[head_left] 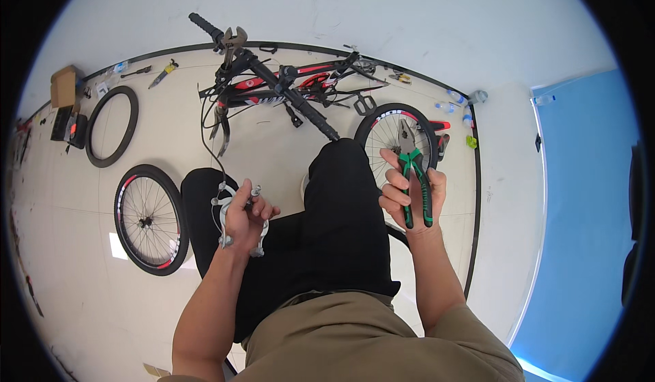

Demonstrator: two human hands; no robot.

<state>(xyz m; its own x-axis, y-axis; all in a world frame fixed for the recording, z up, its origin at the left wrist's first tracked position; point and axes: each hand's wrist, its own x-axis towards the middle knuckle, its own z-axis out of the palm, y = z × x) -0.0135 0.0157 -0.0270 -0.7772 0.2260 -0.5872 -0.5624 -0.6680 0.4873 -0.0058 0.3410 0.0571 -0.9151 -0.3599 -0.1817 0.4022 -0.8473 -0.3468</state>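
Note:
My left hand (247, 219) is closed around a silver bicycle brake caliper (225, 233) above my left thigh, with a black cable running from it up to the bicycle. My right hand (413, 198) grips green-and-black pliers (415, 177), their silver jaws pointing up over a wheel (382, 129) lying on the floor. The black-and-red bicycle frame (242, 95) lies ahead of my knees with its handlebar (310, 112) toward me, and an adjustable wrench (233, 37) rests at the upper part of the handlebar.
A second wheel (126, 215) and a loose tyre (95, 143) lie to my left, near a cardboard box (63, 85). Tools and bottles (456, 97) line the wall base. A blue panel (580, 198) stands at my right.

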